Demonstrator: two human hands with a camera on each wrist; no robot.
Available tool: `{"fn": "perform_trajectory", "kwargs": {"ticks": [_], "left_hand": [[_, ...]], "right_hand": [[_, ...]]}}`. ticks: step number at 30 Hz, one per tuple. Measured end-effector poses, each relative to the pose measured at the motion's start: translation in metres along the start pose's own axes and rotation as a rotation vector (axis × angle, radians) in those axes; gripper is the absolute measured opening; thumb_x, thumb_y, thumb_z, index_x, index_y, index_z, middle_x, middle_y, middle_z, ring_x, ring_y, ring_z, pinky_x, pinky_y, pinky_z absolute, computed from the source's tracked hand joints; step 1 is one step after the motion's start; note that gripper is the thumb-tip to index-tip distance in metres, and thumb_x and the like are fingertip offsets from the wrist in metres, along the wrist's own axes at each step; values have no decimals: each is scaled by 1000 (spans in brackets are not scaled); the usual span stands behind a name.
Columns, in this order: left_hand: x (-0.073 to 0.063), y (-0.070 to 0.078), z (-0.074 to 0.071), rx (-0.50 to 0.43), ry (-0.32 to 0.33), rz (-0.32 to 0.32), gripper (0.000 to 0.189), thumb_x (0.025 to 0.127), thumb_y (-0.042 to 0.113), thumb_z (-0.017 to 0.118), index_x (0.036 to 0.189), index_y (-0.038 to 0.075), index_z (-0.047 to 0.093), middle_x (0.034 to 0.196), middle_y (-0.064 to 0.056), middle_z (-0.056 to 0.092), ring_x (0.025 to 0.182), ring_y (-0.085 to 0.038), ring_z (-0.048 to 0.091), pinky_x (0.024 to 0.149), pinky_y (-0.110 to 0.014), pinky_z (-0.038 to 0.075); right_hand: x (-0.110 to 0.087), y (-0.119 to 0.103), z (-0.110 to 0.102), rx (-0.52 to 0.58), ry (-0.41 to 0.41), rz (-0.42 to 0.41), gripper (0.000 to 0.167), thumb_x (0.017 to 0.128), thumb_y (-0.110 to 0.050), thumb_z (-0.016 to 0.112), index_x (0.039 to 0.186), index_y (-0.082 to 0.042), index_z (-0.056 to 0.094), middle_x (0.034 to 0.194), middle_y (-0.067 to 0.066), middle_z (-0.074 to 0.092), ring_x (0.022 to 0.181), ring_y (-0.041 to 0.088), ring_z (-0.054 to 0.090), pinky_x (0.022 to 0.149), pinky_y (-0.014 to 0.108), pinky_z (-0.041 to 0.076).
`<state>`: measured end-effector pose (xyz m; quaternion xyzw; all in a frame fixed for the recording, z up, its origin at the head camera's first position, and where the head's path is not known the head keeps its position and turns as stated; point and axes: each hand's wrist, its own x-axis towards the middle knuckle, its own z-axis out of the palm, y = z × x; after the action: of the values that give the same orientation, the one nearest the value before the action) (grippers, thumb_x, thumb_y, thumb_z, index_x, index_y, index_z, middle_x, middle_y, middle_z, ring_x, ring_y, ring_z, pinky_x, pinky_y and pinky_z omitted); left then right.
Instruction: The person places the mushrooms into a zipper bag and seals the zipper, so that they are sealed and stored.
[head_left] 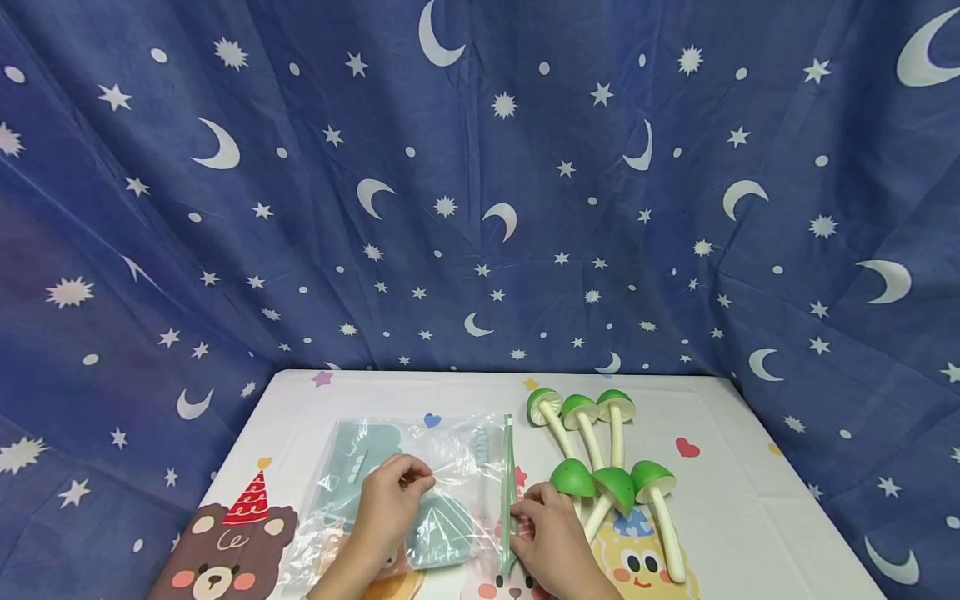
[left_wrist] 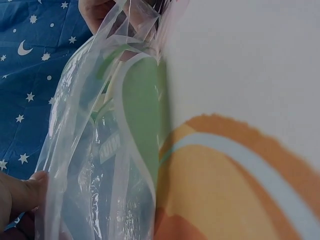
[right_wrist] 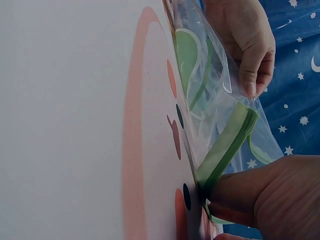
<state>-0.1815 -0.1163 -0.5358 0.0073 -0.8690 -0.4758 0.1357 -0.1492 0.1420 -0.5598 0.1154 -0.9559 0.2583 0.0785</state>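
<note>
- The clear zip bag [head_left: 453,500] lies on the tablecloth [head_left: 720,492], left of the toy mushrooms [head_left: 572,478].
- The left hand [head_left: 392,500] pinches its plastic film, fingers curled; the right hand [head_left: 551,529] pinches its green zip strip [head_left: 507,492].
- Tugging unevenly could crease the film or kink the strip.
- Right-hand knuckles, close to the mushrooms, might nudge them.
- Pale print [left_wrist: 110,148] on the bag is unreadable; no brand is legible.

A starry blue curtain [head_left: 525,125] backs the white table [head_left: 742,500].
</note>
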Motion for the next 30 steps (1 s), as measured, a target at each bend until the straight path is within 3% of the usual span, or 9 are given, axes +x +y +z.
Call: {"fn": "perform_trajectory", "kwargs": {"ticks": [6, 12, 18, 22, 26, 30], "left_hand": [[-2, 2, 0, -33, 33, 21, 19, 82, 0, 89, 86, 14, 78, 83, 12, 68, 84, -8, 64, 80, -21, 58], [-2, 1, 1, -69, 57, 128, 23, 79, -5, 90, 87, 11, 77, 83, 13, 68, 81, -5, 64, 78, -21, 59], [-1, -2, 0, -13, 21, 223, 26, 78, -9, 88, 93, 9, 76, 87, 5, 70, 80, -2, 61, 75, -18, 59], [0, -1, -2, 73, -45, 289, 36, 80, -12, 85, 107, 10, 76, 97, 0, 72, 81, -3, 58, 73, -18, 57], [2, 3, -4, 234, -117, 444, 66, 78, -19, 81, 133, 16, 73, 112, 1, 69, 85, -8, 62, 74, -21, 59], [4, 8, -5, 367, -176, 581, 101, 68, -29, 76, 153, 25, 61, 123, 3, 64, 92, -9, 61, 79, -25, 60]], "right_hand": [[0, 1, 1, -3, -10, 3, 27, 76, -21, 93, 101, -19, 82, 112, -6, 61, 104, 18, 55, 89, 39, 53], [1, 2, 2, -6, 0, -5, 26, 76, -20, 92, 99, -19, 82, 112, -6, 61, 103, 18, 55, 89, 39, 52], [1, 2, 2, 2, -6, 1, 27, 75, -19, 92, 100, -19, 82, 112, -6, 61, 103, 18, 55, 89, 40, 52], [1, 1, 1, 5, -26, 9, 29, 76, -20, 92, 103, -19, 83, 114, -5, 61, 104, 19, 55, 88, 40, 52], [1, 1, 1, 7, -28, 12, 30, 75, -20, 93, 104, -19, 83, 114, -5, 61, 104, 19, 55, 88, 40, 52], [0, 1, 1, 10, -14, 9, 29, 75, -19, 92, 103, -19, 83, 113, -6, 61, 104, 18, 55, 88, 39, 52]]}}
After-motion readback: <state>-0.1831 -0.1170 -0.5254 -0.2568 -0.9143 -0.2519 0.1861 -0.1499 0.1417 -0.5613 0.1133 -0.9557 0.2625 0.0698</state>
